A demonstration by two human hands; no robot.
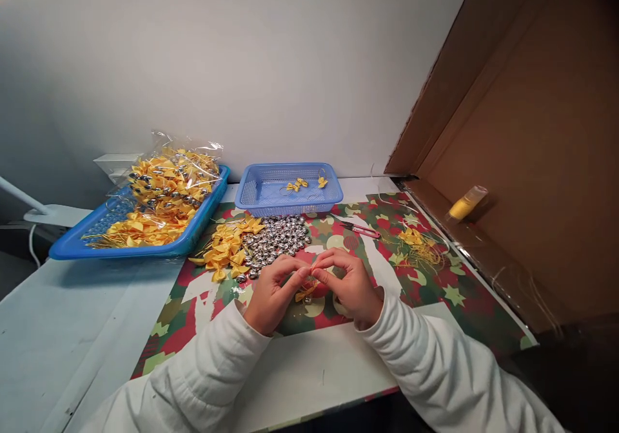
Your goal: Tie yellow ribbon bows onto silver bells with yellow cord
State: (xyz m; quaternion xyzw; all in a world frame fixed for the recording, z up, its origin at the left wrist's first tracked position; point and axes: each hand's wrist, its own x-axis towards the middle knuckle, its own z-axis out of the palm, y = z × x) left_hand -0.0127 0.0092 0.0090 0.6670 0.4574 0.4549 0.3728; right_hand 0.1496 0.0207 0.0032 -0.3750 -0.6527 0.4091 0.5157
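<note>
My left hand (275, 291) and my right hand (349, 285) meet fingertip to fingertip over the patterned paper (435, 304). Between them they pinch a small yellow ribbon bow (306, 292) with a thin thread. Just beyond my hands lies a heap of silver bells (276, 238), and to its left a pile of loose yellow bows (227, 247). Both sleeves are white and padded.
A small blue basket (271, 193) holds a few finished bows. A larger blue tray (145, 227) at the left carries a clear bag full of bows. Red snips (360, 229) lie by the basket. Thread scraps (420, 246) and a yellow spool (465, 203) sit near the cardboard wall at right.
</note>
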